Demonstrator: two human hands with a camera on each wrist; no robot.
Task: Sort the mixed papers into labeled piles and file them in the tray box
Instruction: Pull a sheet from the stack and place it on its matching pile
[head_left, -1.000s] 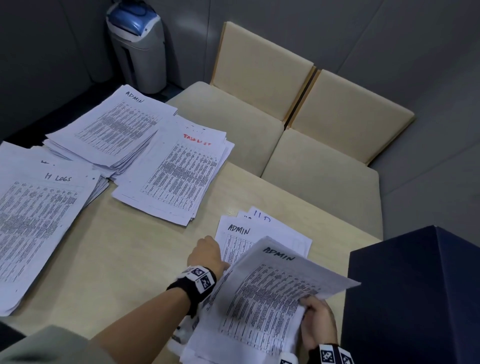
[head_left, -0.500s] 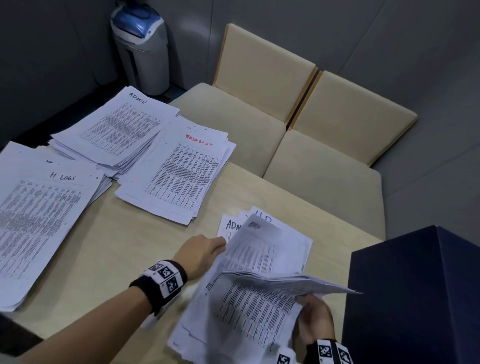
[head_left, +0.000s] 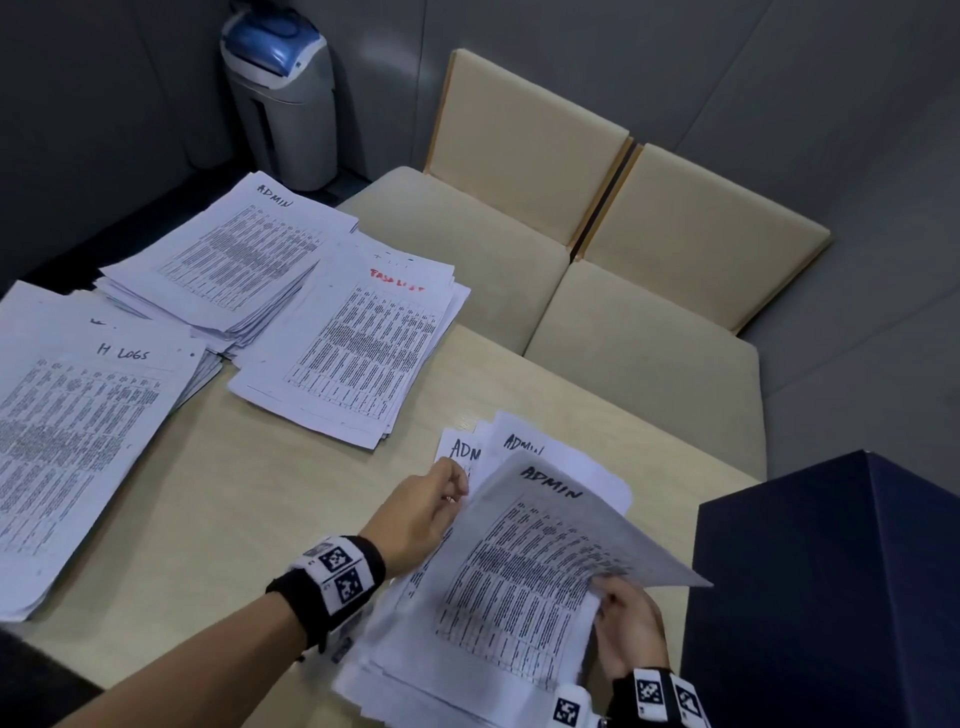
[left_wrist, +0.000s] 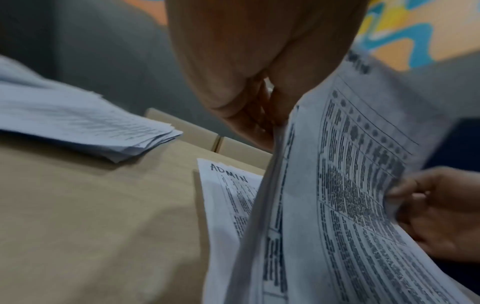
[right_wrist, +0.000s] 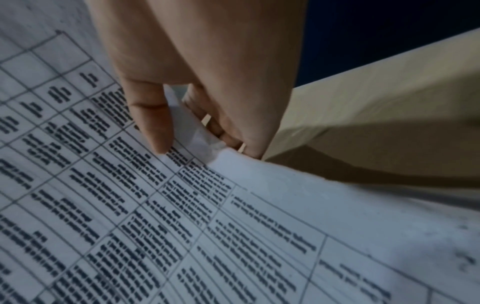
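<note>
Both hands hold up a printed sheet headed ADMIN (head_left: 540, 561) over the loose mixed stack (head_left: 415, 670) at the table's near right. My left hand (head_left: 460, 491) pinches the sheet's upper left edge, its fingers curled at that edge (left_wrist: 262, 115). My right hand (head_left: 605, 587) pinches the right edge, thumb on top and fingers beneath (right_wrist: 182, 133). More ADMIN-headed sheets (head_left: 460, 449) lie fanned under it. Three sorted piles lie to the left: ADMIN (head_left: 234, 260), one with a red heading (head_left: 358, 348), and H LOGS (head_left: 78, 441).
A dark blue box (head_left: 831, 597) stands at the right, close to my right hand. Bare tabletop (head_left: 234, 519) lies between the piles and the stack. Two beige chairs (head_left: 467, 249) stand beyond the table, with a grey and blue bin (head_left: 280, 88) on the floor.
Half a second ago a sheet curled up over the stack. Now an ADMIN sheet is raised between both hands, and my left hand has shifted to its left edge.
</note>
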